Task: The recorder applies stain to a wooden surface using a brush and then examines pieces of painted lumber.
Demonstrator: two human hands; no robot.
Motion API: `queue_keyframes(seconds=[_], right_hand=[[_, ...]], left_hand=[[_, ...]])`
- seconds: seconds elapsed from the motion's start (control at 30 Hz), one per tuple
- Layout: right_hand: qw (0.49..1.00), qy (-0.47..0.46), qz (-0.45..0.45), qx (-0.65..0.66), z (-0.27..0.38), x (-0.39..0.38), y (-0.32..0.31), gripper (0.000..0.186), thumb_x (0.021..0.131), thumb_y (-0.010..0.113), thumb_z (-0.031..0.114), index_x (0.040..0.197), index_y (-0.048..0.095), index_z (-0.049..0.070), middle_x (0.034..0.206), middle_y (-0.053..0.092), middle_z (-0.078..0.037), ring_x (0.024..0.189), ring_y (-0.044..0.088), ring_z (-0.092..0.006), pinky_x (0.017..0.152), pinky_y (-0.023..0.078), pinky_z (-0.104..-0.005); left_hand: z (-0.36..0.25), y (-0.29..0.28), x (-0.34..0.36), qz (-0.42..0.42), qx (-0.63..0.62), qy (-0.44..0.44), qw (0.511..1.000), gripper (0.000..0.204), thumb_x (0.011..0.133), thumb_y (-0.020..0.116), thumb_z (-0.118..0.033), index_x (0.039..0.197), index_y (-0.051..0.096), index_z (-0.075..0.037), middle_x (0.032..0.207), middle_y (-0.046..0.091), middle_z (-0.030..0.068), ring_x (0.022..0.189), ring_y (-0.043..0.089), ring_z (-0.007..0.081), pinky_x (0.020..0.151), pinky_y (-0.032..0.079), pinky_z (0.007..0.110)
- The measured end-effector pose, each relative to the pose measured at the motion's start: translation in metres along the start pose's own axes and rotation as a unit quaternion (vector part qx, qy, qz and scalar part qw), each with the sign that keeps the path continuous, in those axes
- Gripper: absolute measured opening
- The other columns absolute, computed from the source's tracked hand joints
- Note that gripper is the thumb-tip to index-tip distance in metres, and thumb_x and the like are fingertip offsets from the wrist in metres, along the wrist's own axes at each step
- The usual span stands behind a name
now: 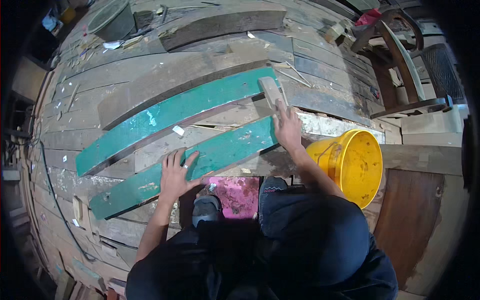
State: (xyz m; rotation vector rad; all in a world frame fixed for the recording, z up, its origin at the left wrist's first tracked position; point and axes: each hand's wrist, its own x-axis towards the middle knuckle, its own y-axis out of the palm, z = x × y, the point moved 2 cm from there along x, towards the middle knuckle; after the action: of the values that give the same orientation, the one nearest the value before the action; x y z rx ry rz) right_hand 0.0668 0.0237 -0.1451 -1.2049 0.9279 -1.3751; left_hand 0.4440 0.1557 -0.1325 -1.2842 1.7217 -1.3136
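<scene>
Two long green-painted planks lie side by side on the wooden floor. My left hand [175, 176] rests on the near green plank [225, 144], fingers spread over its painted face and thumb toward its near edge. At that plank's right end is my right hand [288, 128], its fingers stretched forward to the near end of a short greyish wood piece [270, 91]. That piece's far end lies over the right end of the far green plank [170, 111]. Whether my right fingers grip the wood piece is hard to see.
A yellow bucket [362, 167] lies tipped beside my right forearm. Thick bare timbers lie beyond the planks, one curved timber [225, 27] farthest. A wooden chair [400, 65] is at the right, a grey tub [112, 22] far left. A cable [52, 187] runs along the left.
</scene>
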Motion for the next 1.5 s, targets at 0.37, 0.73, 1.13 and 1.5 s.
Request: queue_keyframes(seconds=[0.37, 0.73, 1.13, 1.5], right_hand=[[1.000, -0.004, -0.003, 0.006, -0.001, 0.001, 0.001, 0.060, 0.097, 0.061, 0.031, 0.153, 0.041, 0.024, 0.120, 0.056, -0.020, 0.112, 0.055, -0.0395, 0.095, 0.043, -0.0551], [1.000, -0.001, -0.002, -0.005, -0.001, -0.001, -0.001, 0.059, 0.098, 0.060, 0.030, 0.154, 0.040, 0.024, 0.118, 0.056, -0.021, 0.111, 0.057, -0.0406, 0.097, 0.043, -0.0540], [1.000, -0.004, 0.003, -0.010, -0.005, 0.002, 0.002, 0.063, 0.098, 0.060, 0.033, 0.156, 0.037, 0.025, 0.121, 0.055, -0.020, 0.112, 0.057, -0.0392, 0.093, 0.045, -0.0558], [1.000, 0.006, 0.019, -0.004, -0.001, -0.006, 0.002, 0.060, 0.099, 0.058, 0.030, 0.154, 0.038, 0.023, 0.121, 0.055, -0.022, 0.112, 0.056, -0.0413, 0.097, 0.043, -0.0549]], left_hand=[[0.000, 0.001, 0.001, 0.001, -0.001, -0.001, 1.000, 0.087, 0.066, 0.085, -0.048, 0.142, 0.055, -0.020, 0.140, 0.048, 0.0174, 0.129, 0.046, 0.0386, 0.109, 0.034, 0.055], [-0.002, 0.004, 0.000, -0.001, 0.001, -0.001, 1.000, 0.089, 0.062, 0.087, -0.041, 0.142, 0.054, -0.020, 0.141, 0.048, 0.0160, 0.129, 0.044, 0.0390, 0.109, 0.035, 0.055], [0.000, 0.004, 0.003, -0.006, 0.006, 0.005, 1.000, 0.088, 0.064, 0.085, -0.045, 0.142, 0.054, -0.019, 0.141, 0.047, 0.0159, 0.129, 0.045, 0.0390, 0.109, 0.034, 0.056], [0.004, -0.003, 0.002, 0.002, -0.060, 0.006, 0.998, 0.070, 0.082, 0.076, -0.044, 0.142, 0.055, -0.015, 0.138, 0.051, 0.0189, 0.126, 0.048, 0.0395, 0.107, 0.035, 0.054]])
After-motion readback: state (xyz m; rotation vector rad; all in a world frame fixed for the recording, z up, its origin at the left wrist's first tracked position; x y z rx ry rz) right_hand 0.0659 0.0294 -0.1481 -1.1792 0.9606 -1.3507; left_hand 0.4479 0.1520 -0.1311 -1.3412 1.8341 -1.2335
